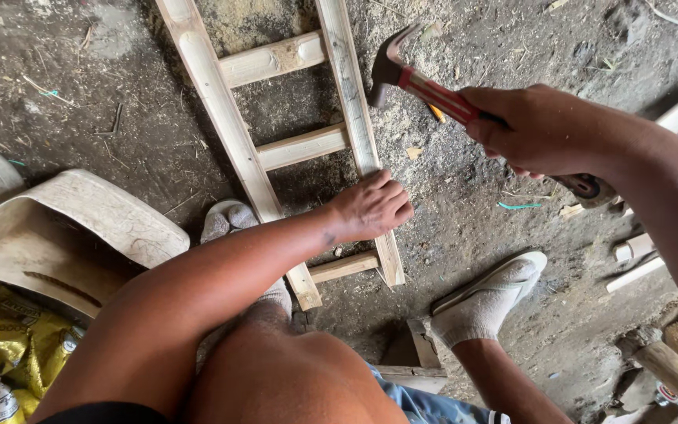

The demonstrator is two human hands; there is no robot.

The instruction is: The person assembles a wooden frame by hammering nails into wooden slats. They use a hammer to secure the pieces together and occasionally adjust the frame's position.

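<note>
Frame point(292, 149): two long wooden rails joined by three cross slats, lying flat on the dirt floor point(472, 228). Left hand point(370, 206) rests palm-down on the frame's right rail, fingers curled over its edge, pressing it. Right hand point(539, 129) is closed around the red handle of a hammer point(413, 78), head raised above the right rail, just beyond the left hand. Socked feet flank the frame's near end.

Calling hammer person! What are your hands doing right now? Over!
Right hand grips red-handled claw hammer, raised. Left hand pressed on right rail of wooden ladder frame. Nothing between hammer and rail.
</note>
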